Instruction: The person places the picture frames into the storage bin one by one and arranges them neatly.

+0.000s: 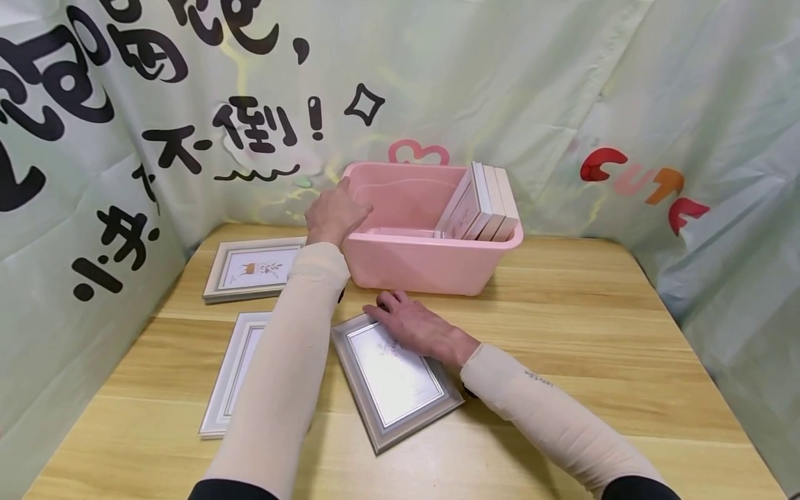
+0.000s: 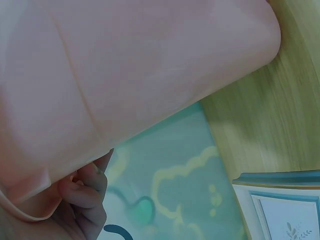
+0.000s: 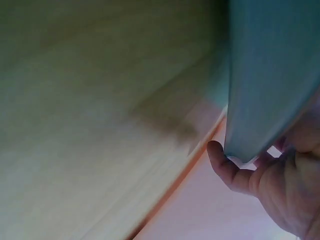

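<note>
The left hand (image 1: 336, 214) grips the left rim of a pink plastic bin (image 1: 419, 267); the left wrist view shows its fingers (image 2: 87, 195) curled under that rim. Inside the bin, several picture frames (image 1: 494, 201) stand upright at the right end. In front of the bin, the right hand (image 1: 415, 326) holds the far edge of a silver-grey picture frame (image 1: 390, 389). From the right wrist, I see fingers (image 3: 227, 167) bent round a corner of this frame (image 3: 265, 75). In the head view this frame is turned at an angle, its picture facing up.
A light picture frame (image 1: 259, 271) with a small plant print lies left of the bin. Nearer, a white frame (image 1: 225, 389) lies partly hidden by the left sleeve (image 1: 281, 361). Printed fabric (image 1: 500, 83) hangs behind the wooden table (image 1: 594, 312).
</note>
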`<control>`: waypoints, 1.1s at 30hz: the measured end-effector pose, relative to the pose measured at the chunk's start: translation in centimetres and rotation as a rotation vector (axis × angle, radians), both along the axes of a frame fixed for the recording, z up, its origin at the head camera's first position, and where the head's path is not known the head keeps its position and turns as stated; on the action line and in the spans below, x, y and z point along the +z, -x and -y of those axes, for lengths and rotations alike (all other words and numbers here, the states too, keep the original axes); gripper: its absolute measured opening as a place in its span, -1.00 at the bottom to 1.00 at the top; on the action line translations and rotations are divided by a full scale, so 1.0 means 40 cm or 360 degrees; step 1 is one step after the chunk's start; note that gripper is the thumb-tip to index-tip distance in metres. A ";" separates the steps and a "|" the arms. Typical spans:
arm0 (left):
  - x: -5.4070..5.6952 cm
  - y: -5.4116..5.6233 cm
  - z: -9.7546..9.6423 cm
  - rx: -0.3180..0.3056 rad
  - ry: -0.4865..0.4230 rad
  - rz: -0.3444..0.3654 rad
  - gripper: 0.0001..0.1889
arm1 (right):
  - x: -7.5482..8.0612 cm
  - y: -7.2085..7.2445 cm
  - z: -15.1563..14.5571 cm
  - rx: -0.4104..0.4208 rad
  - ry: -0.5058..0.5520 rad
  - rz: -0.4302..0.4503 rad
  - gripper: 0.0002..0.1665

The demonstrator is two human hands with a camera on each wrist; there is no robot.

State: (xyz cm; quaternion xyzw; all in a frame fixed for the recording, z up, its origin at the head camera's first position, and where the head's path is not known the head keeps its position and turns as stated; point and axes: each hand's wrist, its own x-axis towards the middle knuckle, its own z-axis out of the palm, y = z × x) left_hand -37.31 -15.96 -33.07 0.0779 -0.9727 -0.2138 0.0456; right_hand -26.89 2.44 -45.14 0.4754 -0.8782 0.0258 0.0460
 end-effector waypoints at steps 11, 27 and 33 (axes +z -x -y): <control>0.000 0.002 0.002 0.0005 0.0028 -0.0002 -0.12 | 0.004 0.012 -0.007 -0.0020 0.0092 -0.0123 -0.45; 0.000 0.001 0.005 -0.0004 0.0024 -0.0025 -0.14 | 0.010 0.013 -0.009 -0.0234 0.0352 -0.0119 -0.52; -0.001 0.002 0.005 -0.0001 0.0024 -0.0015 -0.13 | 0.013 0.002 -0.007 -0.0370 0.0293 -0.0034 -0.32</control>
